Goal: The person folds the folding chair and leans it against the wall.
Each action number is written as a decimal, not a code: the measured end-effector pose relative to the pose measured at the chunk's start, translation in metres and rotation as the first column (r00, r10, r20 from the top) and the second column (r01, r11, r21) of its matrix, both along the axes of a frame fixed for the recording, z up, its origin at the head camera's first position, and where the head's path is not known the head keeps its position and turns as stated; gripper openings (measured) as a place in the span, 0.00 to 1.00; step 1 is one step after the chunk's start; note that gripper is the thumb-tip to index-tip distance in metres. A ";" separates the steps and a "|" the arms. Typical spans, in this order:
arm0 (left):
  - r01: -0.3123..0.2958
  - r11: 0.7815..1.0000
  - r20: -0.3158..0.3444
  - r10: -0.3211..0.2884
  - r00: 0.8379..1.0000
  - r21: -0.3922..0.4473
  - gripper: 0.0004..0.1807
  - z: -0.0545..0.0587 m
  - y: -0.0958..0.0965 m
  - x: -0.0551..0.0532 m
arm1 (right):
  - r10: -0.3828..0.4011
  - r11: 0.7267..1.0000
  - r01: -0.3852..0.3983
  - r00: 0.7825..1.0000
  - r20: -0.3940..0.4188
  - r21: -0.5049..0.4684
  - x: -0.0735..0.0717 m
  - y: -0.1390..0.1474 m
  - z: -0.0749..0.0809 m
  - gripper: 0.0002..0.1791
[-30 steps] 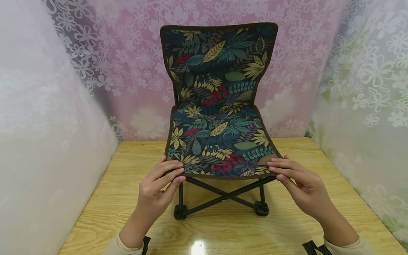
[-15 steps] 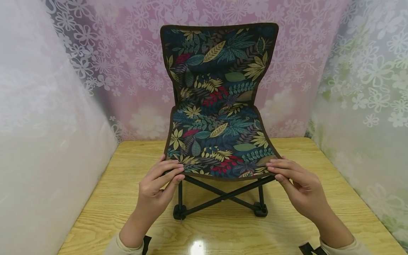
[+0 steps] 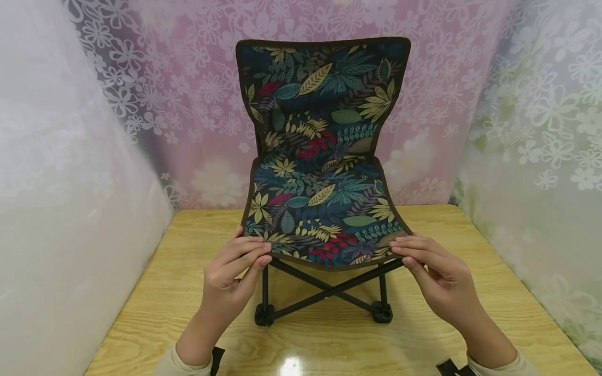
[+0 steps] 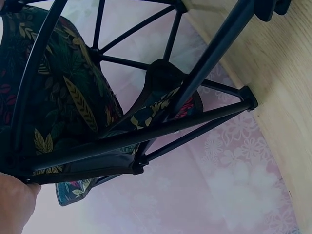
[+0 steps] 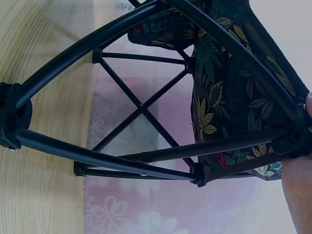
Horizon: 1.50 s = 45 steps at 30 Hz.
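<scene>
A folding chair (image 3: pixel 324 203) with dark leaf-print fabric and a brown edge binding stands upright on the table in the head view. My left hand (image 3: pixel 232 274) grips the front left corner of its seat, fingers on top and thumb at the front edge. At the front right corner my right hand (image 3: pixel 439 274) holds on in the same way. Crossed black tubes (image 3: pixel 331 292) run below the seat between the front feet. From below, the left wrist view shows the black frame (image 4: pixel 122 136) and part of the left hand (image 4: pixel 14 202); the right wrist view shows the right hand (image 5: pixel 300 190) at a black corner joint.
The wooden table (image 3: pixel 188 303) extends under and around the chair. Behind it hangs a pink floral curtain (image 3: pixel 202 130). Pale sheets close in the left side (image 3: pixel 70 183) and the right side (image 3: pixel 545 183).
My right hand has shifted slightly left, toward the left hand, with the chair's right corner. The seat's front edge sags a little more, and the front feet stand slightly farther left.
</scene>
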<state>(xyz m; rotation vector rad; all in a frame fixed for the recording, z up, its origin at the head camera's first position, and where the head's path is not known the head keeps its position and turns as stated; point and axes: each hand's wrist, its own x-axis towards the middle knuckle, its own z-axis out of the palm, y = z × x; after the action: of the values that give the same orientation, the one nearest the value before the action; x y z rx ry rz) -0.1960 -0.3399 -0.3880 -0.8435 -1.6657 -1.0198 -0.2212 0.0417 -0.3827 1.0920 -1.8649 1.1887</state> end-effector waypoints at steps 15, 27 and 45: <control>-0.025 1.000 -0.009 0.025 1.000 0.014 0.14 0.001 0.004 -0.002 | 0.018 0.999 -0.019 1.000 -0.012 -0.047 -0.002 -0.007 0.004 0.08; -0.041 0.999 -0.028 0.042 0.999 0.024 0.13 0.007 0.007 -0.004 | 0.035 0.997 -0.037 0.999 -0.021 -0.064 -0.004 -0.012 0.010 0.07; -0.052 0.998 -0.039 0.054 0.998 0.043 0.14 0.013 0.014 -0.007 | 0.029 0.997 -0.032 0.998 -0.048 -0.067 -0.009 -0.017 0.015 0.07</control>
<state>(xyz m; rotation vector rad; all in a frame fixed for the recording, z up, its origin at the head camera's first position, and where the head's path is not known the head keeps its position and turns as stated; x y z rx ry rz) -0.2033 -0.3262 -0.3746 -0.7839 -1.6188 -0.9919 -0.2301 0.0251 -0.3677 1.1050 -1.7654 1.2248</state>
